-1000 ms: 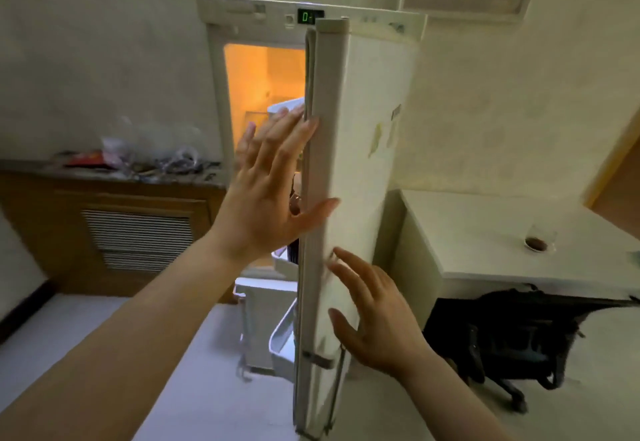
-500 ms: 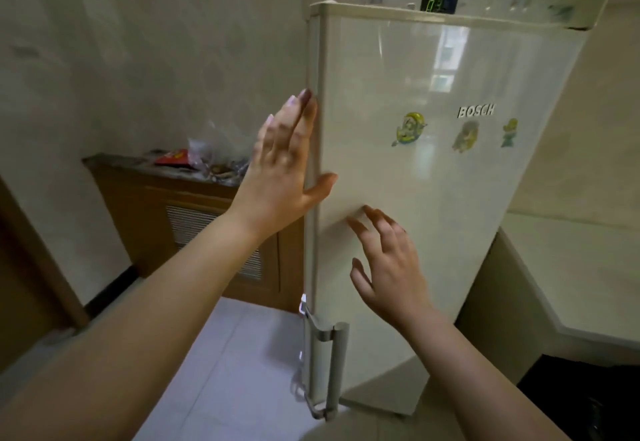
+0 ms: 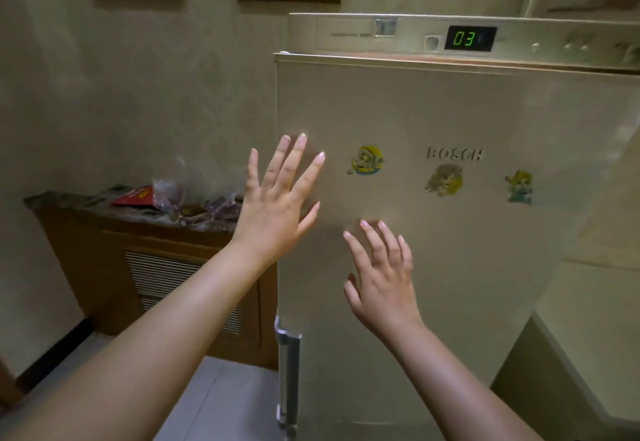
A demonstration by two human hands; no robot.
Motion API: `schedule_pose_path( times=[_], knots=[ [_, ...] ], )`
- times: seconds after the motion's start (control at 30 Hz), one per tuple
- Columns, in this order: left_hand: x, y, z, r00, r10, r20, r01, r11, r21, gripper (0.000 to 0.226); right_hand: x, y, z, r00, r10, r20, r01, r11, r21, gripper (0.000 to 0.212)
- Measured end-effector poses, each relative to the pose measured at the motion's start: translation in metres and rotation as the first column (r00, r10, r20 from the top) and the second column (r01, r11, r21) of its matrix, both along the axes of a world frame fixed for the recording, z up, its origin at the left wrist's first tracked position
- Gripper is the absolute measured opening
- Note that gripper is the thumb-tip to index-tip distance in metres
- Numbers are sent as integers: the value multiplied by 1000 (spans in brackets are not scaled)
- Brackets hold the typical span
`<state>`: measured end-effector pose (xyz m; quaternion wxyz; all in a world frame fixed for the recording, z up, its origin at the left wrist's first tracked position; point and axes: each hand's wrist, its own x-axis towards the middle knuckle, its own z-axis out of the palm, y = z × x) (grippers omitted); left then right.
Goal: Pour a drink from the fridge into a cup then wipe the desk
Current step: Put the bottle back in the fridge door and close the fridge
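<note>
facing the camera, upright fridge door (image 3: 433, 267); left hand (image 3: 277, 205) and right hand (image 3: 384, 281) splayed, empty.

The shut fridge door (image 3: 433, 232) fills the centre and right of the frame as a flat barrier, while at left open room lies above the cluttered wooden cabinet (image 3: 138, 267) and over the floor (image 3: 221, 392) at lower centre.

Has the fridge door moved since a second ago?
Yes. The fridge door has swung shut against the fixed control panel, covering the lit interior. Both open hands, left hand and right hand, are at its front.
</note>
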<state>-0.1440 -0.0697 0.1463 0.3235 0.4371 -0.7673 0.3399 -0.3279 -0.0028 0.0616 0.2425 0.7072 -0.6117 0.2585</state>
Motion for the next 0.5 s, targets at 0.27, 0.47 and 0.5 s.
schedule_pose_path(
  times=[0.27,0.47,0.5],
  knots=[
    [-18,-76,-15,998,62,-7,-62,995,74,71,-21,-64,0,998,-28,-65,28,1000,3,92],
    [-16,-84,-19,999,2,-32,0,999,51,72,-22,-67,0,997,-26,-77,24,999,-28,87],
    [-15,-83,-19,1000,-6,-29,7,999,48,72,-22,-67,0,997,-31,-76,29,999,-26,87]
  ],
)
